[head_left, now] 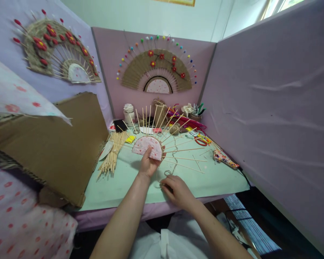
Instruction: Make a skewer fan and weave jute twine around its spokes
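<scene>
A half-round base covered in pink dotted cloth [144,144] is in my left hand [150,163], thumb on the cloth face and fingers behind it. Thin wooden sticks [182,150] fan out from its curved edge, up and to the right. My right hand [175,189] is closed near the table's front edge, pinching a strand of twine [167,173]. That twine runs in a loose loop up the table toward a twine ball [174,129] at the back. The stretch between my right fingers is partly hidden.
A bundle of sticks [112,154] lies left, beside a cardboard sheet [75,144]. At the right are a flowered glue gun [225,159] and scissors [202,140]. A white jar [129,114] stands at the back. Finished fans [158,70] hang on the partitions.
</scene>
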A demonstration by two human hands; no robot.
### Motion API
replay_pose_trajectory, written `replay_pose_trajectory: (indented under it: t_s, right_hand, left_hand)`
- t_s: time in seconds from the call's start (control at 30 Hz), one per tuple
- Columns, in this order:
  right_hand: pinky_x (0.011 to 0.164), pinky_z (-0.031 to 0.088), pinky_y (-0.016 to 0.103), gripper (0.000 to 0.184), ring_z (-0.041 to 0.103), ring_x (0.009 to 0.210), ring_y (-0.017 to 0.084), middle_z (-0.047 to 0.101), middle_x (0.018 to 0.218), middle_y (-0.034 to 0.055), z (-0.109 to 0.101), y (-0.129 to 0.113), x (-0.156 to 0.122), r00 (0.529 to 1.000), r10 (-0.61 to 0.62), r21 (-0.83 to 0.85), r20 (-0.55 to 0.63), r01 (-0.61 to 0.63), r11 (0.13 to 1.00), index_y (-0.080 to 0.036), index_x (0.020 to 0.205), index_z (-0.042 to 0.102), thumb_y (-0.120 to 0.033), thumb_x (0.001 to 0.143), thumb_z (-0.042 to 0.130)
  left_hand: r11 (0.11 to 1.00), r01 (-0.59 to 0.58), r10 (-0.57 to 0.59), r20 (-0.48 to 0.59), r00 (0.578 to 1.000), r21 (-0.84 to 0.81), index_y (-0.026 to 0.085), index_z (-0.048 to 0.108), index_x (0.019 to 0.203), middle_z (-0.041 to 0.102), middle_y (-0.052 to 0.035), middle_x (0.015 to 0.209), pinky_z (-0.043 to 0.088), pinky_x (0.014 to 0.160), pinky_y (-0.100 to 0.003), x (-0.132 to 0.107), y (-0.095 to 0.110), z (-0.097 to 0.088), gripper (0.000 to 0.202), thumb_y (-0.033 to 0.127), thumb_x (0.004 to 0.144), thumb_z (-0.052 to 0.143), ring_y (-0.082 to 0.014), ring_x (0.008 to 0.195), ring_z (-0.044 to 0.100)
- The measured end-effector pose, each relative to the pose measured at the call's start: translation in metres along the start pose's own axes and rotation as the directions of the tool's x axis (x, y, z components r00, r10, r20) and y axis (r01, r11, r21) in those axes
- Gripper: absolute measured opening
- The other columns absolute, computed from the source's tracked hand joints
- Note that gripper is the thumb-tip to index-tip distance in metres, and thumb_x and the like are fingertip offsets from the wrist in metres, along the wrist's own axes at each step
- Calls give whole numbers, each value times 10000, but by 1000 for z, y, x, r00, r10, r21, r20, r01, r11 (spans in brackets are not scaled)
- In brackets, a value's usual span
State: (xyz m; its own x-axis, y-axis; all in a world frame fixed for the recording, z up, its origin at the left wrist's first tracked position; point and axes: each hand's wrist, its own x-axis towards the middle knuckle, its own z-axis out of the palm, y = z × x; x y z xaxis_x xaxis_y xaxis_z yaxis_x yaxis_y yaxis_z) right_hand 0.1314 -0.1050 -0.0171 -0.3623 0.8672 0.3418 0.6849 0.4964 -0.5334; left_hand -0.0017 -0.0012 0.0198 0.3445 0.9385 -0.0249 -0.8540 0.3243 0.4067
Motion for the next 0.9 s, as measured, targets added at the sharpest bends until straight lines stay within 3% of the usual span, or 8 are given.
replay_pose_trajectory:
  t_s: [0.1, 0.2, 0.33, 0.4, 0.5, 0.7, 0.8, 0.9]
  right_hand:
    - [915, 420, 385, 355, 543, 1057, 240, 608, 1101, 98, -8, 7, 2, 990, 72, 116, -123, -58, 992, -206, 1134, 575, -235, 783, 616]
    - [1038, 359, 434, 537, 468, 1219, 259, 533, 1281, 114, -6, 13, 12, 965, 161, 365, -207, -76, 928, -208, 1236, 510, -309, 735, 676]
    - [926, 468, 411, 490, 589, 1068, 228, 612, 1147, 94, 11, 9, 36, 921, 360, 798, -147, -104, 593, -220, 1169, 509, -363, 725, 658]
    - [805, 518, 356, 469, 624, 966, 203, 631, 1068, 70, 18, 4, 46, 897, 431, 903, -99, -102, 418, -231, 1129, 503, -352, 707, 666]
    - [618, 510, 266, 449, 637, 774, 151, 616, 944, 17, 24, -4, 54, 838, 541, 948, -68, -115, 297, -241, 1084, 489, -336, 691, 682]
    - [477, 413, 229, 367, 531, 495, 88, 558, 769, -44, 34, -4, 56, 784, 613, 946, -99, -116, 302, -228, 907, 433, -375, 675, 675]
    - [442, 357, 231, 314, 457, 470, 96, 517, 692, -49, 37, 0, 56, 768, 618, 906, -170, -124, 404, -233, 908, 444, -402, 723, 631]
    - [524, 408, 265, 302, 493, 570, 145, 494, 652, -38, 36, 3, 55, 757, 575, 819, -308, -96, 565, -225, 980, 490, -421, 772, 588]
  left_hand:
    - [1000, -16, 16, -8, 1000, 12, 154, 595, 1097, 708, -74, 968, 555, 752, -339, 1, -1, -1, 249, 237, 886, 492, -199, 888, 676]
    - [999, -36, 37, -17, 999, 35, 152, 591, 1106, 706, -85, 972, 552, 764, -351, 2, -3, -2, 269, 220, 851, 538, -204, 889, 676]
    - [997, -39, 42, -49, 998, 59, 142, 591, 1106, 707, -92, 963, 537, 805, -355, 3, -4, -4, 285, 212, 833, 548, -205, 895, 673]
    - [997, -25, 30, -63, 998, 79, 121, 597, 1095, 707, -111, 949, 532, 821, -360, 3, -4, -4, 289, 231, 831, 551, -206, 869, 675]
    - [996, -29, 34, -68, 997, 79, 117, 596, 1105, 709, -119, 941, 529, 829, -364, 4, -4, -4, 298, 235, 836, 545, -206, 853, 678]
    - [998, -51, 54, -66, 996, 48, 114, 569, 1168, 713, -122, 945, 529, 832, -348, 7, -5, -6, 348, 193, 830, 545, -207, 883, 679]
    - [998, -64, 66, -77, 995, 20, 122, 588, 1131, 714, -114, 943, 531, 810, -314, 7, -5, -6, 325, 180, 812, 564, -192, 864, 681]
    - [998, -61, 60, -74, 995, -4, 124, 599, 1110, 714, -111, 942, 531, 794, -293, 6, -5, -6, 306, 175, 809, 569, -182, 865, 681]
